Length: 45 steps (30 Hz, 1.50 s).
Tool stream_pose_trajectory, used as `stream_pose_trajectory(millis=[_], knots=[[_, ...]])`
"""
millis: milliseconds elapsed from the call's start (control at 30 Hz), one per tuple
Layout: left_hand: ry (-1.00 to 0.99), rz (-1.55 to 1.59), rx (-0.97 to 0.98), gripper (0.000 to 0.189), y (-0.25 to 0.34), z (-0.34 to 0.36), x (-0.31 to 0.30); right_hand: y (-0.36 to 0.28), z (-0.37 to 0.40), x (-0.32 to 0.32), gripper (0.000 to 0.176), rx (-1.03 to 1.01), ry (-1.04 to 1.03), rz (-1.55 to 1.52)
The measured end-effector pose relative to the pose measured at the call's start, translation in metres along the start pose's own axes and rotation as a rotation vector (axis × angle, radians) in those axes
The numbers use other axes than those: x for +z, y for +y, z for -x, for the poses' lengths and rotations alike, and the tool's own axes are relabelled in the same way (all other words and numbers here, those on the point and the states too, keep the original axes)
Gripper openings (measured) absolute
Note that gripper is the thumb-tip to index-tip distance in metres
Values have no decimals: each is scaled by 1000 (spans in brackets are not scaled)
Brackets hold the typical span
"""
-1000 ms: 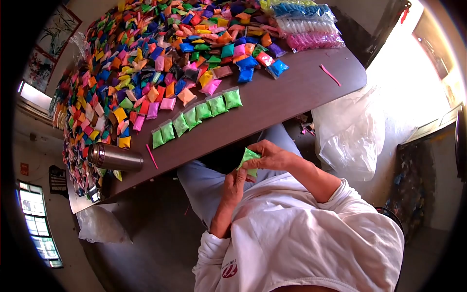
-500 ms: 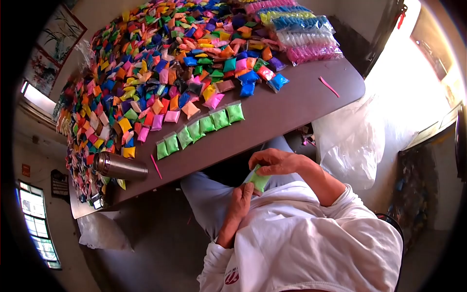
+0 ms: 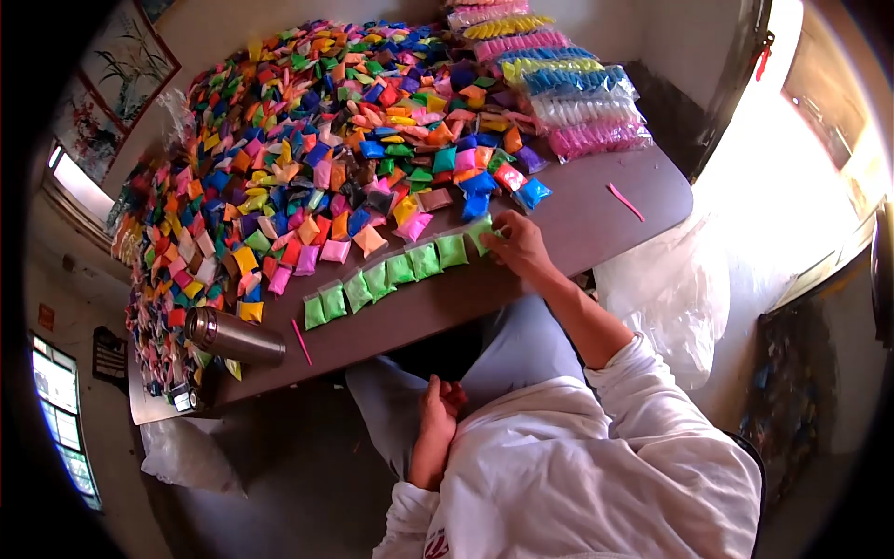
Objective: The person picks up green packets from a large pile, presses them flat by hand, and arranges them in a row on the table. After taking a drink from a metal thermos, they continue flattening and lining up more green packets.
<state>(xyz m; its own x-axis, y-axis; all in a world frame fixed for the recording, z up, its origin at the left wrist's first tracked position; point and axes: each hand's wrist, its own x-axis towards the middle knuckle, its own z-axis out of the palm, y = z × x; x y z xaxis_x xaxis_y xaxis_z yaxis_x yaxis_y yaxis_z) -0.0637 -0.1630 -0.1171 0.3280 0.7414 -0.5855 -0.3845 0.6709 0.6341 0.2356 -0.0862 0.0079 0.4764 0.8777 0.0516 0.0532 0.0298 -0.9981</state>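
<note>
My right hand (image 3: 519, 245) is over the table at the right end of a row of light green packets (image 3: 400, 269), its fingers closed on one more green packet (image 3: 479, 234). That packet is partly covered by my fingers and sits beside the last one in the row. Low over my lap, my left hand (image 3: 441, 406) rests with its fingers curled in, and no packet shows in it. The row runs slantwise along the brown table (image 3: 391, 326), its packets side by side.
A large heap of colourful packets (image 3: 307, 168) covers the table's far side. Stacked clear bags of packets (image 3: 587, 107) lie at the back right. A steel flask (image 3: 237, 337) lies near a pink strip (image 3: 301, 342); another pink strip (image 3: 626, 202) is at right. Plastic bags (image 3: 661, 298) hang beside the table.
My right hand has moved from my lap up to the row's right end, carrying the green packet. My left hand has let go of it and dropped slightly down and left.
</note>
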Motion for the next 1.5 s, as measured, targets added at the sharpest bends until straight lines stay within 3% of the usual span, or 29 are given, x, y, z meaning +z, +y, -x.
stream_pose_trajectory(millis=[67,233,300,467,700,800,933,1000,1067,1133,1200,1233,1267,1300,1333,1400,1500], knots=[[23,42,-24,34,1,0,-2,7,-8,3,32,-106,115,431],[59,61,-16,32,0,1,-7,-21,5,11,31,-41,57,820],[15,108,-38,33,-2,0,-8,-20,5,8,30,-161,83,947],[63,137,-46,30,-3,-6,-12,-9,-5,0,24,-315,66,881],[173,-91,178,34,43,-20,-37,-30,-42,-12,20,-412,22,800],[282,-127,228,35,78,-26,-51,-43,-67,-11,18,-282,-43,815],[383,-70,227,33,100,-38,-61,-44,-114,-1,16,-487,43,785],[393,-62,264,29,93,-43,-56,-49,-139,5,17,-446,20,824],[450,-258,419,22,86,-48,-52,-49,-161,14,24,-546,-64,850],[371,-372,401,15,73,-64,-68,-50,-176,29,31,-612,-110,824],[464,-1520,1360,16,59,-76,-62,-58,-188,52,39,-693,-156,781],[468,-1520,1356,16,60,-70,-50,-58,-197,62,40,-734,-126,784],[461,-1580,990,19,61,-57,-39,-54,-212,72,40,-732,-132,783],[446,-1605,625,21,63,-49,-29,-48,-232,80,38,-796,10,724],[450,-1604,621,21,63,-47,-24,-54,-244,87,36,-857,154,661],[481,-1762,560,25,66,-48,-19,-59,-272,90,35,-768,187,644],[483,-1807,590,26,61,-51,-26,-49,-325,94,39,-511,240,737]])
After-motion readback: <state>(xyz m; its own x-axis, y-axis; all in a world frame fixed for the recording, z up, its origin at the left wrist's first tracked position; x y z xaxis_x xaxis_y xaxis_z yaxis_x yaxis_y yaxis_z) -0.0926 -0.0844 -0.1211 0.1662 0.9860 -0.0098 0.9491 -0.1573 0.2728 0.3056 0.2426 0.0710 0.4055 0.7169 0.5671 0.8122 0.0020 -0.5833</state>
